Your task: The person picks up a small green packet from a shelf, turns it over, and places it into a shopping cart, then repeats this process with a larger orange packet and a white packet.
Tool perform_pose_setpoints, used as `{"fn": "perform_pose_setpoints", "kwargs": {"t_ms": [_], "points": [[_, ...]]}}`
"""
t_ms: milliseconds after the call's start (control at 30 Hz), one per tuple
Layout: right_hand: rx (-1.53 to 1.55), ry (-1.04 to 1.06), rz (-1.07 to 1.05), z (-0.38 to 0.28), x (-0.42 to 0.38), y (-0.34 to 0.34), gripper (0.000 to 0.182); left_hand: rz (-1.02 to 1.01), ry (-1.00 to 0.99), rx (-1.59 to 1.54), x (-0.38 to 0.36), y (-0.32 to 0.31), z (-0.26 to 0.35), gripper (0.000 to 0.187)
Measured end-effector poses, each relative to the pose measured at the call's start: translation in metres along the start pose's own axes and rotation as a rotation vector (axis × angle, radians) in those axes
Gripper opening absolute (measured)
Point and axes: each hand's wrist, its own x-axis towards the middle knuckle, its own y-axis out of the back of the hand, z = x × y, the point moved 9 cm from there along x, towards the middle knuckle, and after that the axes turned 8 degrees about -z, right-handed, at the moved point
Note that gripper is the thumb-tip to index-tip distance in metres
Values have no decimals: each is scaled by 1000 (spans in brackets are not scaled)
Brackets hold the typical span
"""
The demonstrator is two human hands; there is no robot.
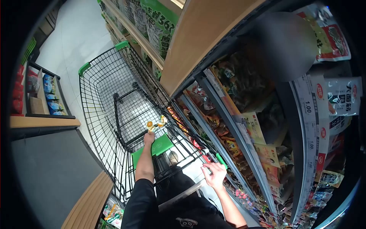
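Note:
My left hand [149, 138] reaches into the black wire shopping cart [95, 89]. Its fingers are closed on a small snack packet [162, 121], white with yellow and orange, above the green child-seat flap [162, 145]. My right hand [215, 175] has curled fingers and is beside the cart's green corner piece [221, 161], close to the pale handle bar [185, 194]. Whether anything is between its fingers is hidden. Beneath the packet, the wire basket shows the pale floor through its mesh.
Shelves of packaged snacks with price strips [308, 110] line the right side. Green bags [162, 21] stand on a shelf ahead. A wooden-edged counter [85, 202] and a display of blue packets [53, 95] are on the left. The aisle floor [82, 28] stretches beyond the cart.

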Motion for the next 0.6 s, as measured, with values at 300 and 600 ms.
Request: {"fn": "perform_pose_setpoints", "kwargs": {"t_ms": [300,600], "points": [[110,80,77,-1,-11,10,15,-233,-239,162,-100,14,49,41],[83,186,127,3,-43,24,16,-465,-212,251,-180,31,56,66]]}}
